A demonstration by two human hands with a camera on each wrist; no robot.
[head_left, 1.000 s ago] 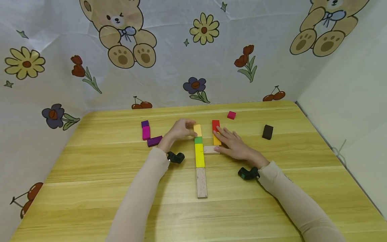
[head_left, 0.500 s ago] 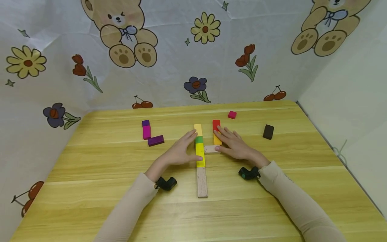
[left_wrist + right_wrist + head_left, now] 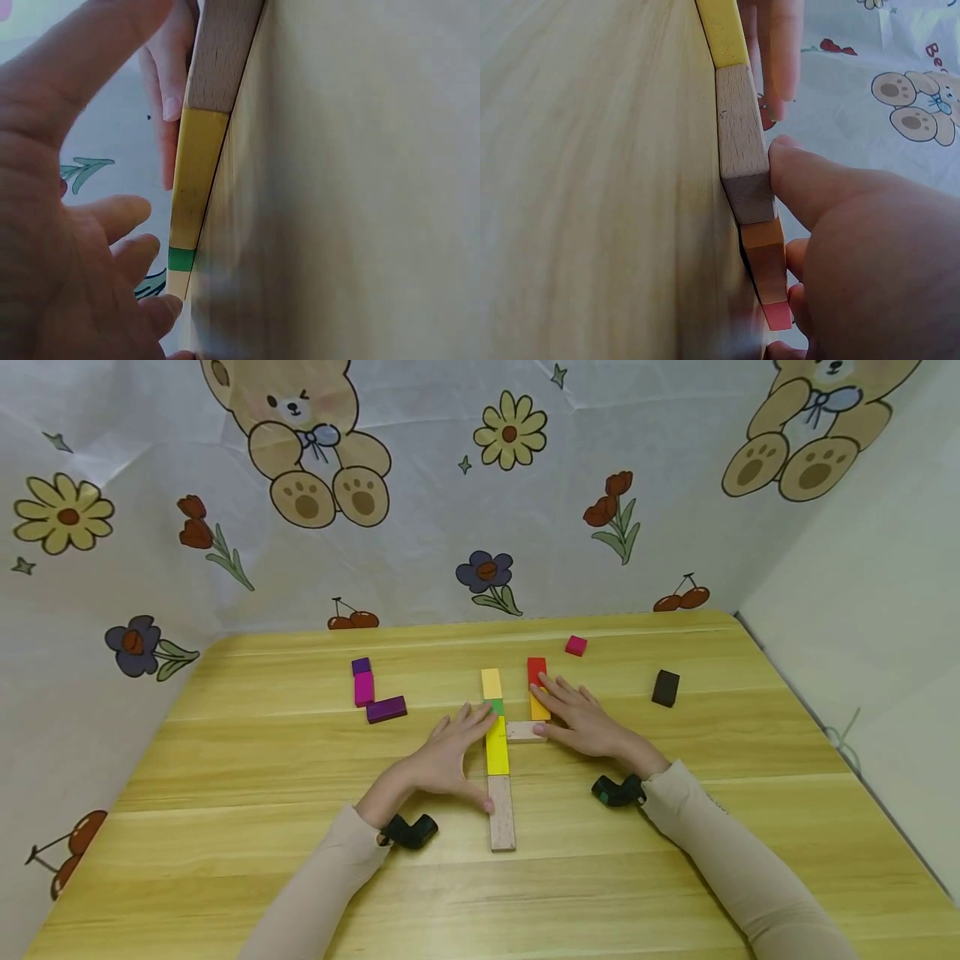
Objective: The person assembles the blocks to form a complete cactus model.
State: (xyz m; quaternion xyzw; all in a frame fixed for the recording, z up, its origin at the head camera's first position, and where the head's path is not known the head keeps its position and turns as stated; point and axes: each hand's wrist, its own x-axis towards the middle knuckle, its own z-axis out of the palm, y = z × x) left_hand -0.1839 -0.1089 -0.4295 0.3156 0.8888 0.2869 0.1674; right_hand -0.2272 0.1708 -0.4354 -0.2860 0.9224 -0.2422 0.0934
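Desk (image 3: pixel 600 893) carries block row (image 3: pixel 502 827): probably light, rigid, smooth wood, hard to break; best pinched across long sides. Left hand (image 3: pixel 446 760) spread beside row, gripping nothing; fingertips over edge, contact unclear. Right hand (image 3: pixel 587 724) clasping nothing; thumb against short wood block (image 3: pixel 521 732), fingers extended over orange block (image 3: pixel 540 712) and red block (image 3: pixel 536 668).

In the head view, the orange block (image 3: pixel 538 711) is partly hidden.
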